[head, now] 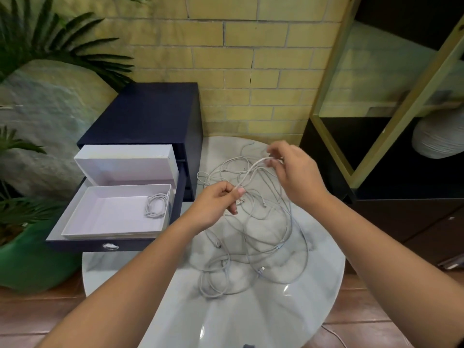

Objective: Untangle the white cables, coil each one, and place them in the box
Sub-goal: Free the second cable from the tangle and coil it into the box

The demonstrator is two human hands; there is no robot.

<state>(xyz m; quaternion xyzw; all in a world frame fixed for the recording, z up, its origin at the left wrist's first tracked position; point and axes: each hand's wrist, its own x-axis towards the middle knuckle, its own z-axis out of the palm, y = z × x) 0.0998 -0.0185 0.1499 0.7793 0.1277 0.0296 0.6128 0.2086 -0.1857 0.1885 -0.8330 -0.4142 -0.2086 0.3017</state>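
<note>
Table (pixel 288 317) front cut off; white cables (pixel 262 268) blurred, perhaps four.

tangled cables (pixel 253 222): white, a little grey
coiled cable (pixel 156 205): white, same as the others
box (pixel 113 214): white outside, very pale purple inside
lid (pixel 125 160): white, pale purple inside
drawer chest (pixel 150 111): dark blue all over
drawer handle (pixel 110 246): shiny silver
desk (pixel 251 320): white with soft grey cloudy swirls, like marble
wall (pixel 251 59): yellow bricks with thin grey lines between them
plant (pixel 50 41): dark green leaves
pot (pixel 30 267): bright green
big rock (pixel 50 109): grey with pale patches
floor (pixel 37 310): reddish brown tiles
shelf (pixel 391 217): black with gold bars
vase (pixel 437 139): grey with thin stripes
</note>
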